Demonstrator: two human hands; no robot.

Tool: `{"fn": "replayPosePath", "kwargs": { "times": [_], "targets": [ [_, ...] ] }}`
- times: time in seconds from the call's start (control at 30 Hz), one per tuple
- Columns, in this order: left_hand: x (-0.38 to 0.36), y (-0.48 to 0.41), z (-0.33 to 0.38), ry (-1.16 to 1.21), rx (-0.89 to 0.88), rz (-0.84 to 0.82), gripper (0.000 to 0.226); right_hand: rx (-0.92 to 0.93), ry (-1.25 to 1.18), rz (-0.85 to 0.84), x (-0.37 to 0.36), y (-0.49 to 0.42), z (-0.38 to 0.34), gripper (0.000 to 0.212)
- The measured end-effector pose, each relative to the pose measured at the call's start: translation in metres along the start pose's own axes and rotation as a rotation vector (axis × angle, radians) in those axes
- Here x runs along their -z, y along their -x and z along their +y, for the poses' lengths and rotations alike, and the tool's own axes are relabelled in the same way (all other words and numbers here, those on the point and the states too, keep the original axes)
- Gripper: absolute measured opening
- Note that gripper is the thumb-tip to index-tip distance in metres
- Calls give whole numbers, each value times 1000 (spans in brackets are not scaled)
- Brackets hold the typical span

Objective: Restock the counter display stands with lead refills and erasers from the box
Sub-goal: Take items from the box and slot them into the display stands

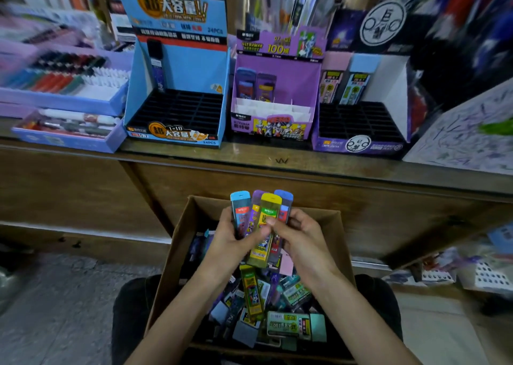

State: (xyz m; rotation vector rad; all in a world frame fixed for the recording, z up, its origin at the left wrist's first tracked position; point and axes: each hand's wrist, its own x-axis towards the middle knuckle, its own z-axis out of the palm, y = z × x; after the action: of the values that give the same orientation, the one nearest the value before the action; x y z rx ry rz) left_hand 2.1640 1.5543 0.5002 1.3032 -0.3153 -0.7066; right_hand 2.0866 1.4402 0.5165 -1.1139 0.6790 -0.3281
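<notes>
Both hands hold a fan of lead refill cases (262, 220) above the box (177, 242): left hand (233, 237) fingers curl behind them, right hand (298, 234) fingertips seem to pinch the yellow case.

A lilac tray of pens (63, 102) is sitting at the frame's left, a lower pen tray (63, 142) lying just in front. A scribbled-over sheet (458, 142) is slanting at the right edge.
</notes>
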Motion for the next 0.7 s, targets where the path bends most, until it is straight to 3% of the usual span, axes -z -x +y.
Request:
{"fn": "replayPosePath", "kwargs": {
  "times": [0.27, 0.43, 0.57, 0.7],
  "targets": [
    [-12, -14, 30, -42, -101, 7, 48, 99, 102, -62, 8, 1, -47, 17],
    [-8, -32, 59, -64, -184, 2, 38, 331, 314, -29, 13, -13, -110, 12],
    [1, -46, 86, -67, -256, 13, 36, 480, 269, 0, 5, -41, -169, 9],
    [8, -54, 110, -65, -307, 26, 39, 616, 288, -101, -24, -70, -206, 19]
  ]
}}
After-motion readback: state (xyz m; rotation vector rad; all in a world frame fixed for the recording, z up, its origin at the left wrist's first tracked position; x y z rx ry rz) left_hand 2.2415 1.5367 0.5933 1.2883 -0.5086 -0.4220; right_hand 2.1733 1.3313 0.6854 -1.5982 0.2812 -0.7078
